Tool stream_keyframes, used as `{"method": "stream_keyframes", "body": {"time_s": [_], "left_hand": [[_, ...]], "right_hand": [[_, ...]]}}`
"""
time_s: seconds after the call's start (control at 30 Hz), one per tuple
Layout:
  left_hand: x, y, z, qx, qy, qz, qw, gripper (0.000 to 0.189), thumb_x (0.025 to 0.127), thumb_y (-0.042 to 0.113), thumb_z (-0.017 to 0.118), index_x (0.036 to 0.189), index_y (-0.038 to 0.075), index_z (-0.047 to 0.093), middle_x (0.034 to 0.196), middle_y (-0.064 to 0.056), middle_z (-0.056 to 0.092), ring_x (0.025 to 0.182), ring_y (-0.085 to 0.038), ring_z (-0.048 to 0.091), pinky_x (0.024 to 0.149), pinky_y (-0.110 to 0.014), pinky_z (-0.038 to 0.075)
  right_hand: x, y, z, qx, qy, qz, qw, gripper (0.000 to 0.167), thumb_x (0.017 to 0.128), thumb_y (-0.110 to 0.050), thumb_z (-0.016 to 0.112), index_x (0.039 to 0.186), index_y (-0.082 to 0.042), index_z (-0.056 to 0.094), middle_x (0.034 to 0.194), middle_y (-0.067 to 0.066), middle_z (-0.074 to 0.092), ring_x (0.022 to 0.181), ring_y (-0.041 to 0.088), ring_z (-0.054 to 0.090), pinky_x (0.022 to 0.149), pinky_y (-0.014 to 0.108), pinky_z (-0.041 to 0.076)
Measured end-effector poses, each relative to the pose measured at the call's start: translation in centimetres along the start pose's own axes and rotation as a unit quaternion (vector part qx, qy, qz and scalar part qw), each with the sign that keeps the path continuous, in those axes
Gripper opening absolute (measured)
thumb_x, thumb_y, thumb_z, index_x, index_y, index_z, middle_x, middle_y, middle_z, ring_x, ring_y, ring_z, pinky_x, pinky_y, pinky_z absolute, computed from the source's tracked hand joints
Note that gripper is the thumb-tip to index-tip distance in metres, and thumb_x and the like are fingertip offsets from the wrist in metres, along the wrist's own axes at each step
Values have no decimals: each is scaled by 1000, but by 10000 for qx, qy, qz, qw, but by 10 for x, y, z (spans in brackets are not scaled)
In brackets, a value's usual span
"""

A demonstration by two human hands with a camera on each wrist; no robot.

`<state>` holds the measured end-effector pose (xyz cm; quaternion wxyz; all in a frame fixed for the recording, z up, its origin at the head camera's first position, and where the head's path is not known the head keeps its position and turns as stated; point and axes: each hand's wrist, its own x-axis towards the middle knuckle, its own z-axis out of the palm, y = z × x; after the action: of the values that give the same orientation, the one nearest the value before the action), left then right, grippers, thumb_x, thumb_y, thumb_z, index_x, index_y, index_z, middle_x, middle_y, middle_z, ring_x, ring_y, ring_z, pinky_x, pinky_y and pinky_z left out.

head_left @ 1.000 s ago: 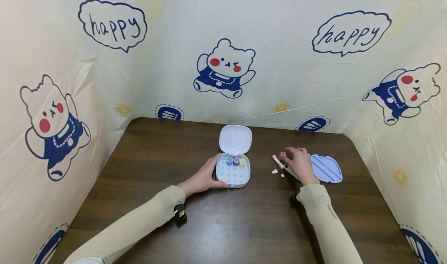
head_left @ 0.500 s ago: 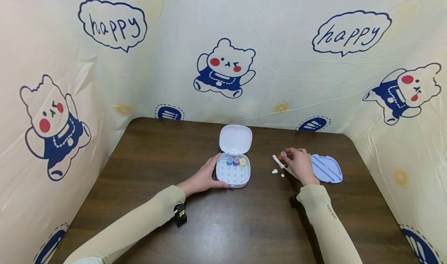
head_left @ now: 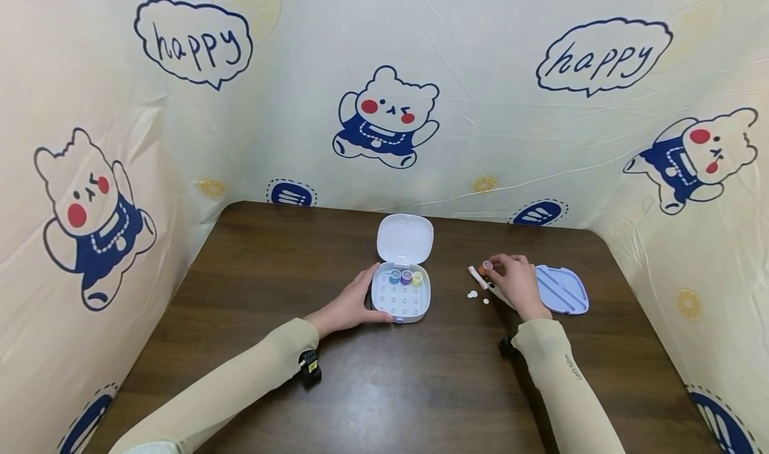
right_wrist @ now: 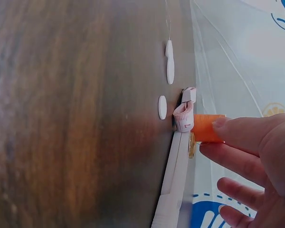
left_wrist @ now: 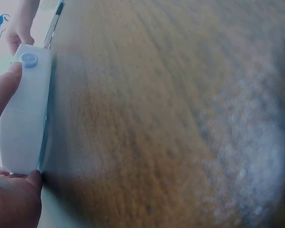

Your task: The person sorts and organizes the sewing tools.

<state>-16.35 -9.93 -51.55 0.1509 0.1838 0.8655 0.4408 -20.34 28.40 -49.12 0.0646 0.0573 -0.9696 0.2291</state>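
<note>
My left hand (head_left: 347, 308) grips a white sewing box (head_left: 401, 318) by its left side and front, the thumb near its round latch button (left_wrist: 29, 60). The lid (head_left: 405, 239) stands open at the back. Blue (head_left: 394, 277), purple (head_left: 406, 278) and yellow (head_left: 417, 280) thread spools sit in the back row of pegs. Farther right, my right hand (head_left: 515, 284) pinches an orange thread spool (right_wrist: 206, 127) between thumb and index finger. Just beside that spool lie a folded white tape measure (right_wrist: 184, 118) and a long white tool (right_wrist: 172, 175), partly under the hand in the head view.
A light blue tray (head_left: 561, 290) with diagonal ridges lies right of my right hand. Small white pieces lie nearer me: a needle threader (right_wrist: 170, 66) and a flat round one (right_wrist: 162, 107). Printed cloth (head_left: 384, 13) walls in the brown table (head_left: 384, 387) at back and sides.
</note>
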Motion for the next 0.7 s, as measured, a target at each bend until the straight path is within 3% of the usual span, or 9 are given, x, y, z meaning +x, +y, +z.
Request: {"method": "stream_keyframes", "body": {"time_s": [0.33, 0.7], "left_hand": [[-1, 2, -1, -27, 25, 23, 10000, 123, 79, 45, 91, 167, 6, 14, 168, -21, 25, 153, -35, 29, 122, -53, 28], [-1, 2, -1, -12, 22, 10, 10000, 123, 80, 44, 91, 167, 7, 13, 168, -21, 24, 154, -34, 28, 123, -52, 27]], "right_hand": [[-2, -3, 1, 15, 78, -159, 9998, 27, 100, -24, 72, 115, -2, 75, 106, 16, 78, 121, 45, 54, 100, 60, 35], [-5, -21, -7, 155, 264, -489, 9983, 26, 98, -20, 75, 116, -2, 75, 107, 16, 77, 120, 44, 54, 99, 59, 36]]}}
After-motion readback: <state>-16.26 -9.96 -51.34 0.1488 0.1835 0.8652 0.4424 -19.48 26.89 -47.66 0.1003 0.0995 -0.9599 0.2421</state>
